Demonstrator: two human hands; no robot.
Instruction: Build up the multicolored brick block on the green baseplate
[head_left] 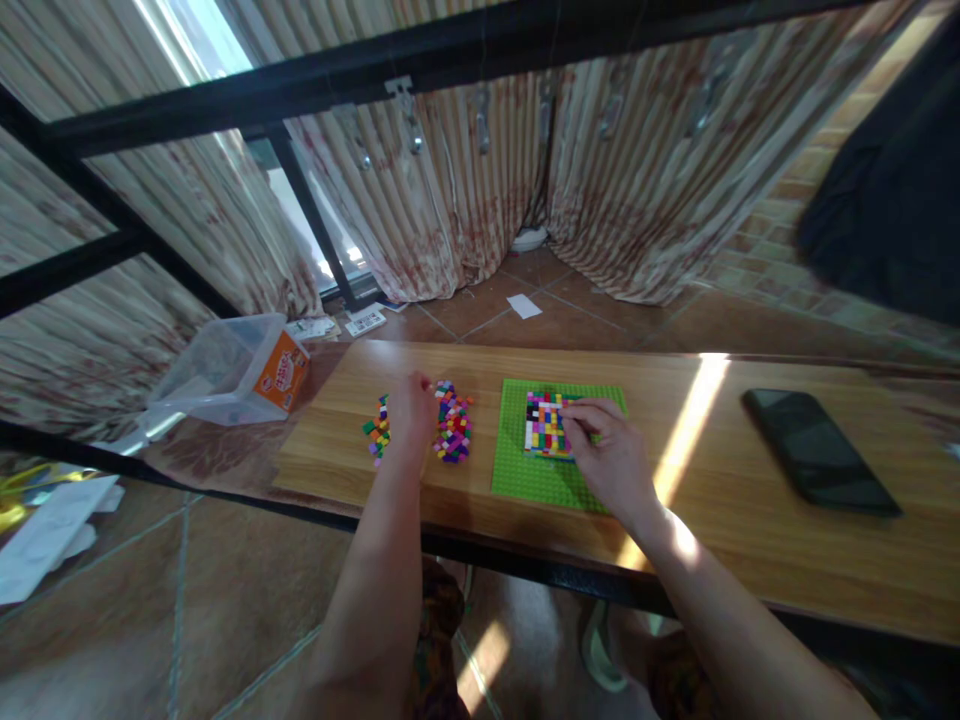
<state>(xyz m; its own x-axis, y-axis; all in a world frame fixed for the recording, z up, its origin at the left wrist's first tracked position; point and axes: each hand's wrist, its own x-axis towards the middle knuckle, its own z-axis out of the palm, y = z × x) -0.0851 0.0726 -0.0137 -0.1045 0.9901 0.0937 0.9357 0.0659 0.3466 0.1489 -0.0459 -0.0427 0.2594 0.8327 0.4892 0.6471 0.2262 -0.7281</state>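
Note:
A green studded baseplate [517, 478] lies on the wooden table, with a block of multicoloured small toy bricks [545, 425] built on its middle. Over the right part of that block is my right hand [606, 445], thumb and forefinger pinched together at the bricks; whatever sits between the fingertips is too small to make out. My left hand [412, 405] hovers among loose toy bricks, its fingers curled in and slightly blurred. One heap of loose bricks [453, 428] shows on its right, and more loose bricks [380, 428] peek out on its left, partly covered by the hand.
On the table's right side lies a dark phone [819, 450]. A clear plastic bin [225, 370] with an orange label stands beyond the table's left end. A black metal bar [315, 85] crosses above, in front of the curtains [480, 190]. Sunlight stripes the wooden table [705, 480].

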